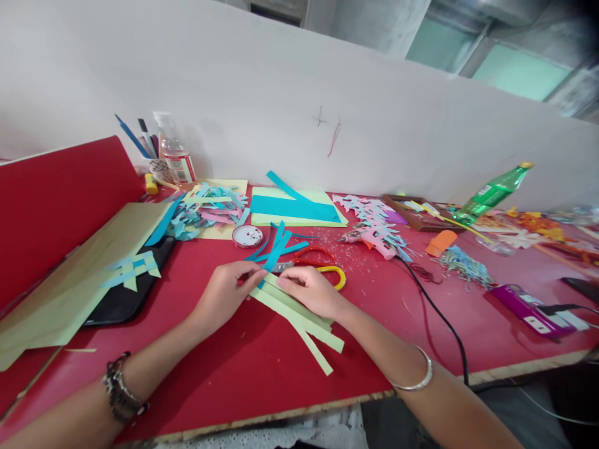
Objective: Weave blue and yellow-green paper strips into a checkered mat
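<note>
My left hand [229,290] pinches blue paper strips [279,244] where they cross pale green paper strips [312,319]. From the other side, my right hand [311,290] is closed on the pale green strips, whose loose ends fan out toward the table's front edge. The fingers partly cover the crossing, so its exact weave is hidden. Just behind my hands lie scissors [337,274] with red and yellow handles, partly covered by the right hand. A round white lid with dark red spots [248,236] sits beyond the left hand.
Paper scraps [206,209] are heaped at the back left, near a clear bottle [175,153]. A woven paper piece [135,268] rests over a black tablet-like object [124,305]. To the right are a pink glue gun [377,243], its black cable, a purple power strip [531,310] and a tilted green bottle [493,194].
</note>
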`<state>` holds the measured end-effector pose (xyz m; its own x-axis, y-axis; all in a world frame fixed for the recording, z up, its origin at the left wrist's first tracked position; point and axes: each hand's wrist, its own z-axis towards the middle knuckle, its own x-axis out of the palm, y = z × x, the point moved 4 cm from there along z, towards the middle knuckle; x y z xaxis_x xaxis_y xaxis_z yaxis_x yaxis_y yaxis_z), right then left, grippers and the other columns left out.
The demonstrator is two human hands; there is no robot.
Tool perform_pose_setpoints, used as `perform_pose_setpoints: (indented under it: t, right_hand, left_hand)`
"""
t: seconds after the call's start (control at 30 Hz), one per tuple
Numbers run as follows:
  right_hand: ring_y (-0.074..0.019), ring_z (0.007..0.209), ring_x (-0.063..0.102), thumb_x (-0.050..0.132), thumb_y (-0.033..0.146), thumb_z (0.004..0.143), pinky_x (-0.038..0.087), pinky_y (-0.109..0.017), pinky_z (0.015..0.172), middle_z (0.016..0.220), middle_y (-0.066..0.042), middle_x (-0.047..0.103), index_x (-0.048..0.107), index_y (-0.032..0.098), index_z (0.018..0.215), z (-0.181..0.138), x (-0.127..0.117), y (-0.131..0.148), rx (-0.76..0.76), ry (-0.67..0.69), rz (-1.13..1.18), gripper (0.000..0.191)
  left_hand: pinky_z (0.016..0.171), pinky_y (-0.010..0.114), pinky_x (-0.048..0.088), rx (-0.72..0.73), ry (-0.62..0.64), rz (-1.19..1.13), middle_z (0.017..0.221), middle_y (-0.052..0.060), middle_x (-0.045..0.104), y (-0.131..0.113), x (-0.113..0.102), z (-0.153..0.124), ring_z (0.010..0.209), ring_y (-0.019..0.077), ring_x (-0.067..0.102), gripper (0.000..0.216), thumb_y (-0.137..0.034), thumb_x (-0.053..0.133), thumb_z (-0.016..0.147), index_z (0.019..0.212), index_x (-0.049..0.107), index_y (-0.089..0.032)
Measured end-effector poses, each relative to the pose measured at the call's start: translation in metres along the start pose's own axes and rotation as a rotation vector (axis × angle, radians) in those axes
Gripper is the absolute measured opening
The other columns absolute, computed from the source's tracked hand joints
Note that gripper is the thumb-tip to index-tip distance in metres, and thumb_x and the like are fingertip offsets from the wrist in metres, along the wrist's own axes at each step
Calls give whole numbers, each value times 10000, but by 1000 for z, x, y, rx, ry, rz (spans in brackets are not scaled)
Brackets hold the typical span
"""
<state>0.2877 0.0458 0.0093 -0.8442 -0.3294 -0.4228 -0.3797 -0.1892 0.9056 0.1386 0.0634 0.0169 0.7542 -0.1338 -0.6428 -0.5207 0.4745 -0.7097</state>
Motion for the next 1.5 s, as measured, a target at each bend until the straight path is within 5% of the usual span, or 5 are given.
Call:
perform_pose_setpoints:
  t: [0.4,0.6,1.0,1.27,1.5]
  right_hand:
    - [-80,420,424,470,389,782,277,-193,425,483,42,463,540,156,664,-4,-33,-10,118,19,-140,270]
    - [-133,558,511,449,317,810,339,-236,548,569,-11,564,571,171,686,-48,-69,10,48,-515,-693,227]
    - [-180,882,531,503,215,798,108,-481,1006,945,-31,600,551,253,977,-76,86,48,-139,-522,-840,190]
    - [-133,875,560,452,164,834,-49,-462,1007,922,19,635,599,283,906,-81,78,32,-143,-469,-766,202]
    - [-123,913,556,435,187,850,-13,-429,1004,981,31,624,592,276,898,-82,69,27,-147,-366,-716,186]
  left_hand:
    - [482,189,281,-29,-99,35,530,-35,447,10,-14,6,516,93,386,336,-404,402,803,606,504,-153]
    - [482,192,270,-13,19,86,496,-41,444,10,-11,7,496,91,409,348,-411,409,800,577,481,-154]
    - [424,210,208,-168,37,448,444,-14,458,-7,-13,-61,425,117,429,337,-357,394,797,524,467,-174]
    - [404,216,159,-228,-45,842,511,26,543,-9,-9,-83,415,141,469,297,-347,397,812,590,513,-188]
    - [695,296,399,242,64,652,884,57,584,-21,-4,-83,826,200,536,201,-297,392,852,889,558,-189]
